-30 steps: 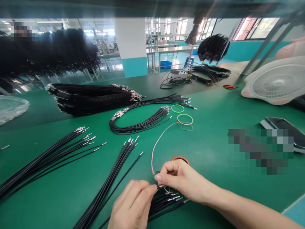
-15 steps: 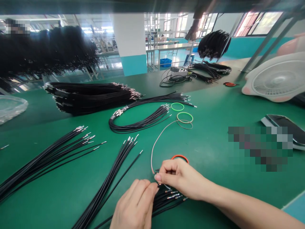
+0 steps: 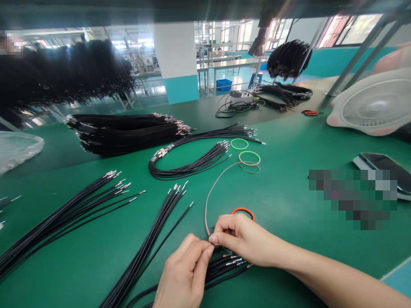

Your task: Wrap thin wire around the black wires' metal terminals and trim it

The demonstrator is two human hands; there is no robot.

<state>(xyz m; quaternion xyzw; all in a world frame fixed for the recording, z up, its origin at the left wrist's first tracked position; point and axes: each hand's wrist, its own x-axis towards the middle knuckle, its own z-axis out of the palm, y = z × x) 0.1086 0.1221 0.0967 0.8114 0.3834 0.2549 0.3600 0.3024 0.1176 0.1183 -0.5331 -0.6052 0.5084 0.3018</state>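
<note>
Black cables (image 3: 145, 246) lie in three loose bundles toward the desk's (image 3: 289, 205) near edge, the third under my hands. My left hand (image 3: 186, 269) pinches one cable's end, hidden between the fingers; touching it, my right hand (image 3: 236, 239) grips one pale cord (image 3: 206, 209). Just beyond lies one red ring (image 3: 243, 209), farther off two green rings (image 3: 239, 149). Since the earlier frame, my left fingertips have moved up against the right's, covering the coppery tip.

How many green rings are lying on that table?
2. The farther ring lies by the curved cable bundle; the nearer ring overlaps the looped thin strand. Others may be hidden.
</note>
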